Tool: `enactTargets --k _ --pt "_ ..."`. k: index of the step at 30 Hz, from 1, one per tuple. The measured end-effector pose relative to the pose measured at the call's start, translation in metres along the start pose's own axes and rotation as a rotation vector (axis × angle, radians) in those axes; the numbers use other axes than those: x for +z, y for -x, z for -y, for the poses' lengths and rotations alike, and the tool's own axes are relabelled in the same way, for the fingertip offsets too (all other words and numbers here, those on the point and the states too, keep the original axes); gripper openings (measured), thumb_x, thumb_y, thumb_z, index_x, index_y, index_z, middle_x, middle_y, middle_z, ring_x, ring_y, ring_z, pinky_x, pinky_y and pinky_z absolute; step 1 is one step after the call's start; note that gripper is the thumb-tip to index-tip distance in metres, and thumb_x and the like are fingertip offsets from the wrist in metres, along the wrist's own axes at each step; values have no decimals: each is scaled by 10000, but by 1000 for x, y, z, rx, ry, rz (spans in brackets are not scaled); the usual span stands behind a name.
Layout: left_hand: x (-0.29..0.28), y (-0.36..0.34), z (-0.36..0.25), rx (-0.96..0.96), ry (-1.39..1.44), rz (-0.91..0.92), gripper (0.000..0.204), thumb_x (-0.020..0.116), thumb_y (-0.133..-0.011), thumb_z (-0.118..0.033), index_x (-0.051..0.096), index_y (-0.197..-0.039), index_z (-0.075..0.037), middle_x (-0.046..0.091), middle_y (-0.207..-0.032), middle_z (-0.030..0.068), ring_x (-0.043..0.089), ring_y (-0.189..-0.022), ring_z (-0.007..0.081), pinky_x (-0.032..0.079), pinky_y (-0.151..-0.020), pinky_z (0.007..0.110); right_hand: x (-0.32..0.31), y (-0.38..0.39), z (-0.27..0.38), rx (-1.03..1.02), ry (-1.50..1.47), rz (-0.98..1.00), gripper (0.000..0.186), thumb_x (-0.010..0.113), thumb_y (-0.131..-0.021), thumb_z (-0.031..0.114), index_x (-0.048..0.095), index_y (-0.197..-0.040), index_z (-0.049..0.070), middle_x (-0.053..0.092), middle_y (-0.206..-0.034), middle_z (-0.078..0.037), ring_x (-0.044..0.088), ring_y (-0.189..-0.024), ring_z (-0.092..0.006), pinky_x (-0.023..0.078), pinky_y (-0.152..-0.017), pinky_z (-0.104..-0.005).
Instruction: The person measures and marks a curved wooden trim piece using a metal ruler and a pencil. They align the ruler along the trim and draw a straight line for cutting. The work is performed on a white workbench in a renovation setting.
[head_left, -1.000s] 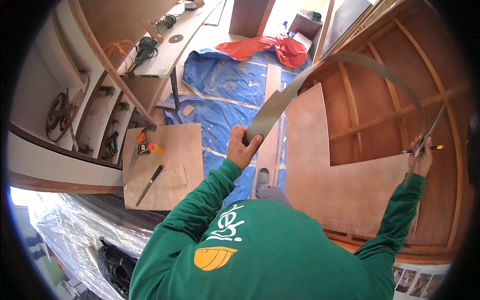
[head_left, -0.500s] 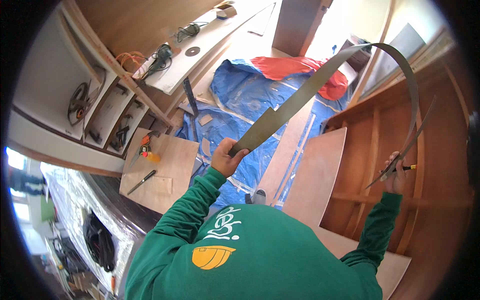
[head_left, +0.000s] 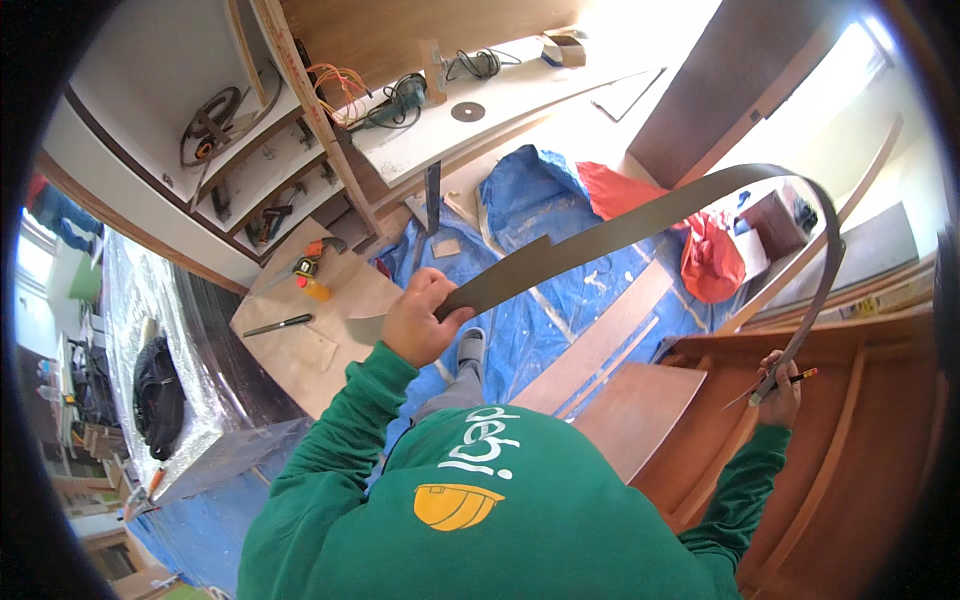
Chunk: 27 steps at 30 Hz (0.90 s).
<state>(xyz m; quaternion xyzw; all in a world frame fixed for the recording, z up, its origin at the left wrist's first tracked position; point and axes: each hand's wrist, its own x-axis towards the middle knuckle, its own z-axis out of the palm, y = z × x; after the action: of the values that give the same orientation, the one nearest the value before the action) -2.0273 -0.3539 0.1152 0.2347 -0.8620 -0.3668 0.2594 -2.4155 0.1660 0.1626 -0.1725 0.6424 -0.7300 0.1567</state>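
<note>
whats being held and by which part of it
A long bent strip, near one end in the left grip and near the other in the right grip, which also holds a pencil, its held part hidden.

The left bare hand (head_left: 422, 318) grips one end of a long, arching grey-brown strip (head_left: 620, 231); the right bare hand (head_left: 778, 398) holds its narrower end plus a slim black-and-yellow pencil (head_left: 804, 375).

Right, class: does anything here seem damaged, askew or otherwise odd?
Two things, mildly. The grey-brown strip has an abrupt step in its upper edge, nearer the left hand, breaking its smooth line. The red sheeting lies bunched by the rumpled blue tarp rather than flat.
</note>
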Motion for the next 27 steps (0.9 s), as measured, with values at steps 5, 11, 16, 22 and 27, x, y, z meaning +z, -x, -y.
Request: enactTargets --k 5,11,16,22,27 --pt "-10 -73 70 4 -194 -28 413 828 -766 -279 670 -1072 -51 610 -1150 107 652 -980 328 507 -840 469 -3 -81 -7 15 149 -19 217 683 -998 176 663 -1126 3 652 -1039 -49 605 -930 -143 503 -838 -281" --pt "-23 -157 136 -166 -338 277 599 880 -682 -490 644 -1058 -88 604 -1124 85 626 -1025 290 431 -901 432 -8 -165 -4 172 333 -34 175 663 -986 136 682 -1110 13 663 -952 -14 586 -897 -120 456 -826 -263" --pt "-31 -188 136 -89 -433 538 842 881 -632 -622 615 -1243 -108 575 -1212 82 577 -1172 277 412 -970 464 -6 -261 -21 242 322 -15 195 662 -977 134 689 -1123 8 665 -931 9 552 -808 -92 429 -734 -243" --pt "2 -164 180 -146 -847 421 749 875 -638 -374 606 -1290 -121 536 -1397 122 518 -1281 309 375 -1054 505 3 -457 -50 353 461 321 189 699 -930 134 710 -1063 -1 644 -867 26 564 -780 -87 437 -708 -244" --pt "-34 -129 189 -474 -987 -142 614 682 -694 -28 569 -1295 -80 511 -1454 148 462 -1366 362 345 -1150 500 90 -610 -57 330 849 785 117 709 -906 143 698 -926 27 586 -807 46 506 -745 -85 413 -681 -264"
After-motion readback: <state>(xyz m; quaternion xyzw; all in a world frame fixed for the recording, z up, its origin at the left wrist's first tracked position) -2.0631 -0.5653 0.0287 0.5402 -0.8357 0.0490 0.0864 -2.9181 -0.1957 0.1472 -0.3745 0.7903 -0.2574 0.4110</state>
